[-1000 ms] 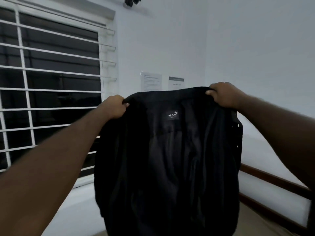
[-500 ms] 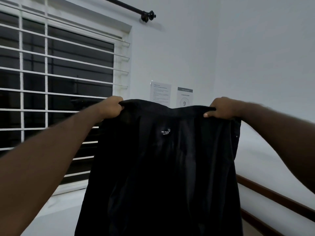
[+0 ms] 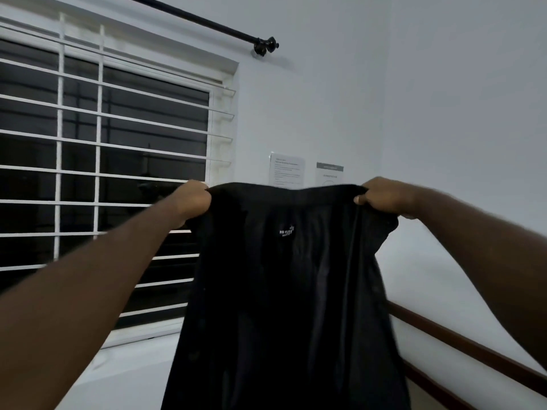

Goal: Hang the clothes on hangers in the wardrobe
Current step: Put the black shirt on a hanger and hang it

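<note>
Head view: both arms stretched forward, holding a black shirt [image 3: 284,291] up by its top edge, in the air in front of the wall [image 3: 325,99].

- Left hand [image 3: 194,199]: fingers [image 3: 202,187] curled over the shirt's upper left corner, clamped on the cloth.
- Right hand [image 3: 381,195]: fingers folded round the upper right corner, with the thumb pressed against the near face of the fabric.
- Shirt: top edge pulled nearly straight between the two hands, sagging a little in the middle. The body hangs down and runs out of frame at the bottom.
- Label [image 3: 286,232]: small, with white print, just below the top edge near the centre. The large line appears to read "NO FUSS". The smaller line under it is too blurred to read.
- Notices: two paper sheets on the wall just above the shirt's top edge. The left one [image 3: 286,170] carries several lines of fine print, not legible. The right one [image 3: 330,173] has a dark header band; its wording is not legible.
- Left of the shirt: a dark window [image 3: 133,149] behind a white grille. A black curtain rod [image 3: 201,23] runs above it.
- Lower right: a brown wooden rail [image 3: 461,347].
</note>
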A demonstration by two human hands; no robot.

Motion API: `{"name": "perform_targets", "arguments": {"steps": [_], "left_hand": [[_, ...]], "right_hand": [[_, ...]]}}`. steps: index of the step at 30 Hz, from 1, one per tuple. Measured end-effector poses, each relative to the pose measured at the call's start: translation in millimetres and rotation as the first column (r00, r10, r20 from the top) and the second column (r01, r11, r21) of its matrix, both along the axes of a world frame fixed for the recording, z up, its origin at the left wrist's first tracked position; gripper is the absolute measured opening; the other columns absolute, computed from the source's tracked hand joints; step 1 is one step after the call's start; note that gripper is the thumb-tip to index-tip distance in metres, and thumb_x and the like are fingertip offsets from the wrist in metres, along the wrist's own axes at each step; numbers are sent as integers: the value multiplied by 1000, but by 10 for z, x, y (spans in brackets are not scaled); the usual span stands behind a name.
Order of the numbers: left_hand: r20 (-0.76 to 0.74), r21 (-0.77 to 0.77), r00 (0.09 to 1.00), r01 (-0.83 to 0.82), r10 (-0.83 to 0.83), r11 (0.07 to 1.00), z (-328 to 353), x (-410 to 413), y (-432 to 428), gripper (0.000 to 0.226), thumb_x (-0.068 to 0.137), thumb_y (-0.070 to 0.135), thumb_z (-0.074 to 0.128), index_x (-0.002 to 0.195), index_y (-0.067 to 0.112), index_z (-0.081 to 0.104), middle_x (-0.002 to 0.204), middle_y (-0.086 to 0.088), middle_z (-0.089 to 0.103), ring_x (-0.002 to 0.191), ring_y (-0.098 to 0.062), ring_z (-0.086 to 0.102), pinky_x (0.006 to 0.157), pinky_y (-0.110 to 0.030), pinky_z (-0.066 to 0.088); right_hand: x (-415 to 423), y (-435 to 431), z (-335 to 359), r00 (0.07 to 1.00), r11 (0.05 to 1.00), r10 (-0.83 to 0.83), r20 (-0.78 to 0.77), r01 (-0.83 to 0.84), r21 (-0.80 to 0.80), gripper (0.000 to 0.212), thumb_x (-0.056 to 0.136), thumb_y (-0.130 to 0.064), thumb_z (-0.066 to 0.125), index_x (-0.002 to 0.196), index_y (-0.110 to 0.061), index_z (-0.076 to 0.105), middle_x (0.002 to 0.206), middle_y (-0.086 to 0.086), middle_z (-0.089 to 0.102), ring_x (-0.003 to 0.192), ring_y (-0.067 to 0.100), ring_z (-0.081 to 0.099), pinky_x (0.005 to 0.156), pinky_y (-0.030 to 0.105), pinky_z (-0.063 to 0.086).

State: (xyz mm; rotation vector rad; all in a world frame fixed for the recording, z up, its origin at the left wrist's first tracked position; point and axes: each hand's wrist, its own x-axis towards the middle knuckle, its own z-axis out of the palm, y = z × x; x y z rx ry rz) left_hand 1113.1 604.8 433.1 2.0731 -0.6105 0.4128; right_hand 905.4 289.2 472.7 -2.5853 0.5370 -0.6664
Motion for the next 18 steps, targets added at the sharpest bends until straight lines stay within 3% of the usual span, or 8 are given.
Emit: {"name": "perform_targets", "arguments": {"steps": [3,5,7,10,12,14,16,18], "left_hand": [[-344,-114,935,54,-91,992,-135,-4,-36,21,89,2,49,104,0,64,104,-22,68,95,-38,65,90,-46,54],[-397,-244,900,86,-180,966,-103,-123,-80,15,91,-1,49,99,-2,61,96,-21,67,82,-34,68,74,-43,61],[-294,-481,897,159,-329,862,61,-247,-112,12,92,-5,49,92,0,60,89,-18,66,61,-25,69,54,-34,60],[31,-580,815,486,-578,654,166,-495,-21,20,88,-2,60,108,4,60,99,-10,69,83,-16,70,77,-31,60],[103,-230,835,548,-540,804,78,-514,-33,46,83,1,68,125,11,53,110,-5,68,98,-14,67,88,-30,55],[133,149,919,352,-371,924,11,-430,-93,62,81,3,70,135,18,45,115,-4,65,102,-17,64,90,-31,53],[111,198,952,260,-285,945,19,-372,-104,61,83,4,69,136,16,42,110,-5,63,96,-18,62,79,-28,51],[105,134,959,248,-262,960,50,-318,-85,64,83,2,68,139,14,39,108,-6,62,92,-18,62,74,-26,49]], "right_hand": [[-51,13,-176,999,914,16,-32,-2,405,12,95,-6,56,102,-2,64,88,17,69,69,28,65,54,30,54],[-59,1,-222,990,802,40,133,-111,587,17,93,-3,55,108,-2,63,95,17,70,75,28,67,64,33,59],[-99,31,-199,892,634,123,434,-407,657,20,93,-2,49,101,-6,67,97,12,70,78,23,69,70,33,61],[-133,135,-253,635,418,251,731,-752,510,29,84,-3,43,70,-14,66,76,0,66,80,15,64,85,35,55],[-70,106,-337,688,582,315,654,-684,439,24,64,-1,53,86,-3,62,80,7,57,79,22,52,76,31,48],[20,85,-366,809,791,375,452,-534,300,38,62,6,56,100,5,55,86,9,54,80,23,47,64,26,40],[67,118,-324,863,891,302,404,-407,203,34,76,14,53,106,-3,54,85,5,57,81,17,53,61,20,43],[117,95,-252,839,892,295,457,-413,183,43,78,11,55,117,-6,52,91,2,64,85,14,61,65,19,50]]}}
